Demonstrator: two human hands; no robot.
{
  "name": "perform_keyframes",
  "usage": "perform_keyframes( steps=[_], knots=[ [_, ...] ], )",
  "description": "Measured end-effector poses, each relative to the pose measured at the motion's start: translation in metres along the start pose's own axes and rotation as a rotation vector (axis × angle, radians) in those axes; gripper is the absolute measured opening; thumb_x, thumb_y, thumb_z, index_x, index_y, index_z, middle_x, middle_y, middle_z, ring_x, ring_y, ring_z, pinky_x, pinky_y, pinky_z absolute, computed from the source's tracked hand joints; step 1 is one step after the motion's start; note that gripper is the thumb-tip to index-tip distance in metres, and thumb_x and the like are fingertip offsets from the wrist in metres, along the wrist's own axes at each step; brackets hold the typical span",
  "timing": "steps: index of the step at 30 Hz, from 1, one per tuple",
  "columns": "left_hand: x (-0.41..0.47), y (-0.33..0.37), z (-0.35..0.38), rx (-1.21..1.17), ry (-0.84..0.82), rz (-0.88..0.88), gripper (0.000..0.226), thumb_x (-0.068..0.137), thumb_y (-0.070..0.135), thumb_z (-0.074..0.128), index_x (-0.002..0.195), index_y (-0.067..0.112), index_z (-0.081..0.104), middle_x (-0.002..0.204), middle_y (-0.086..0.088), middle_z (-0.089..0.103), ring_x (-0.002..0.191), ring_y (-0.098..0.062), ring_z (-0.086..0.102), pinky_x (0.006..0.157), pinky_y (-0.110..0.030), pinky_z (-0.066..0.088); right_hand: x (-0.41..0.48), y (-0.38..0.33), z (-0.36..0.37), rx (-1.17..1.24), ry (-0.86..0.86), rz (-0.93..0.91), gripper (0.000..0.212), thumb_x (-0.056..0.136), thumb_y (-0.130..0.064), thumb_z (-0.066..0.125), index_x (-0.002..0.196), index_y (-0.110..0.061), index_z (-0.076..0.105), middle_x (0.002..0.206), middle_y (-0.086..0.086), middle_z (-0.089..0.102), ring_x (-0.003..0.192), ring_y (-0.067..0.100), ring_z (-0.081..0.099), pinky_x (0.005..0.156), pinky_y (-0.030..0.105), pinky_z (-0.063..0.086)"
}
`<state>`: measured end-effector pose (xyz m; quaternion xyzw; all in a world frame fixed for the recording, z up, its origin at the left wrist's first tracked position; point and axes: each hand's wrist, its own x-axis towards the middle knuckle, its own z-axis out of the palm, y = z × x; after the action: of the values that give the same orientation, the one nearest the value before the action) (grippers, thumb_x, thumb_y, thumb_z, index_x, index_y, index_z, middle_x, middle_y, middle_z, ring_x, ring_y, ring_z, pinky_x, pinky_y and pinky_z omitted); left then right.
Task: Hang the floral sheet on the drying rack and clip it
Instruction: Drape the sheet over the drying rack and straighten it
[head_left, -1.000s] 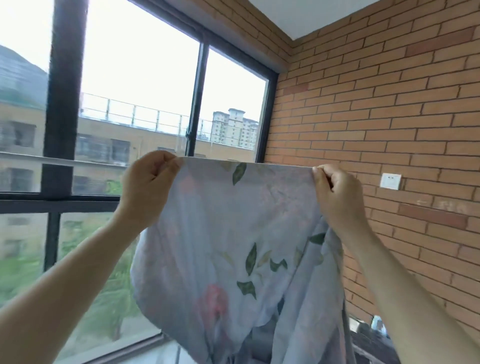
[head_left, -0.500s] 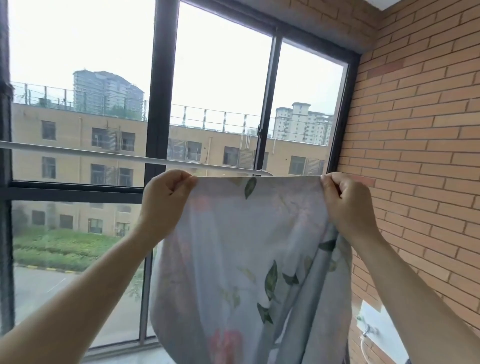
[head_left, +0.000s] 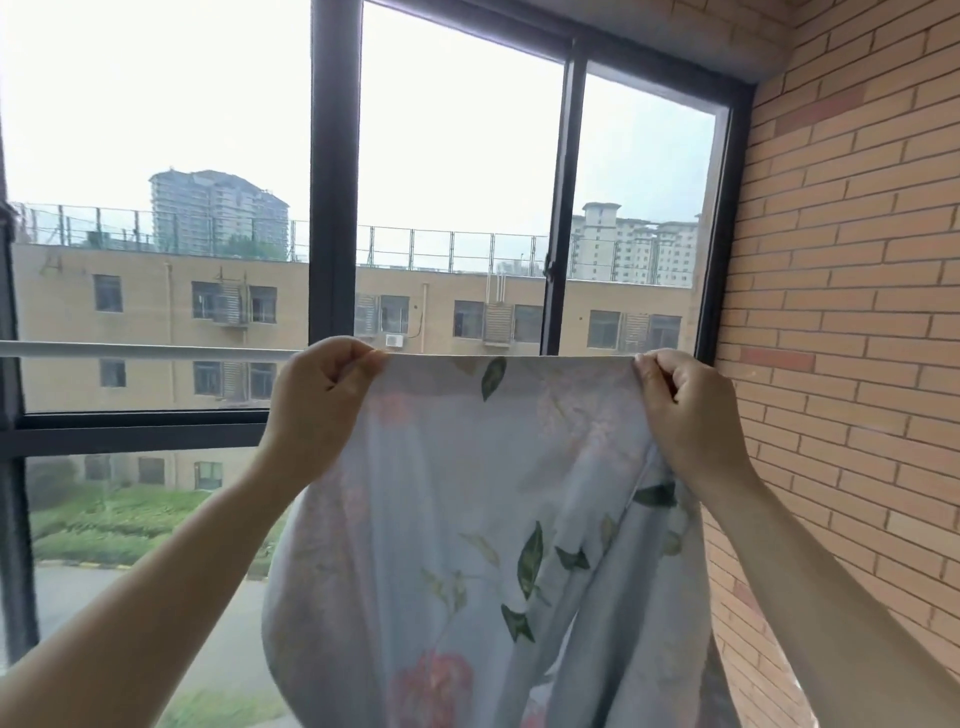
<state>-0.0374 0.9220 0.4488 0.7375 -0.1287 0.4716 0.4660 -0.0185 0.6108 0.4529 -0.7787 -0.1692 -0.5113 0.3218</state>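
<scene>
The floral sheet (head_left: 483, 519), pale blue with green leaves and pink flowers, hangs stretched between my raised hands in front of the window. My left hand (head_left: 317, 395) pinches its top edge at the left corner. My right hand (head_left: 685, 405) pinches the top edge at the right. The white rail of the drying rack (head_left: 145, 349) runs level from the left and passes behind my left hand, at the same height as the sheet's top edge. Whether the sheet touches the rail is hidden. No clips are in view.
A dark-framed window (head_left: 335, 208) fills the left and centre, with buildings outside. A brick wall (head_left: 852, 312) stands close on the right.
The view has swung left and both hands with the sheet have come level with the rack's rail, which now shows longer at the left. Both grips are unchanged.
</scene>
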Motion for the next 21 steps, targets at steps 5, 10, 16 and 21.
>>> perform_keyframes(
  steps=[5, 10, 16, 21],
  knots=[
    [0.017, -0.026, -0.006, 0.016, 0.021, -0.027, 0.019, 0.09, 0.02, 0.063, 0.073, 0.014, 0.068, 0.061, -0.015, 0.055, 0.05, -0.007, 0.037, 0.044, -0.017, 0.027, 0.018, -0.002, 0.039, 0.05, 0.002, -0.026, 0.043, 0.1, -0.024, 0.047, 0.06, -0.01, 0.043, 0.048, 0.001, 0.038, 0.046, 0.013, 0.032, 0.044, 0.02, 0.024],
    [0.03, -0.047, 0.002, 0.01, 0.05, -0.059, 0.019, 0.09, 0.021, 0.063, 0.073, 0.015, 0.068, 0.063, -0.015, 0.055, 0.05, -0.006, 0.036, 0.043, -0.016, 0.028, 0.034, 0.011, 0.069, 0.094, -0.007, -0.057, 0.04, 0.1, -0.022, 0.049, 0.062, -0.009, 0.05, 0.048, 0.0, 0.042, 0.046, 0.013, 0.037, 0.044, 0.017, 0.029],
    [0.028, -0.075, 0.037, 0.015, 0.056, -0.132, 0.019, 0.089, 0.022, 0.064, 0.07, 0.019, 0.068, 0.062, -0.008, 0.053, 0.057, -0.016, 0.039, 0.044, -0.019, 0.029, 0.034, 0.059, 0.107, 0.176, -0.163, -0.081, 0.044, 0.097, -0.027, 0.054, 0.056, -0.01, 0.049, 0.046, 0.001, 0.037, 0.045, 0.011, 0.033, 0.045, 0.019, 0.025],
    [0.008, -0.117, 0.082, 0.006, 0.038, -0.234, 0.022, 0.088, 0.027, 0.065, 0.07, 0.015, 0.068, 0.059, -0.005, 0.05, 0.054, -0.014, 0.039, 0.051, -0.026, 0.032, 0.008, 0.119, 0.142, 0.277, -0.279, -0.002, 0.039, 0.096, -0.024, 0.056, 0.061, -0.008, 0.055, 0.047, -0.005, 0.038, 0.046, 0.009, 0.036, 0.047, 0.022, 0.029]
  ],
)
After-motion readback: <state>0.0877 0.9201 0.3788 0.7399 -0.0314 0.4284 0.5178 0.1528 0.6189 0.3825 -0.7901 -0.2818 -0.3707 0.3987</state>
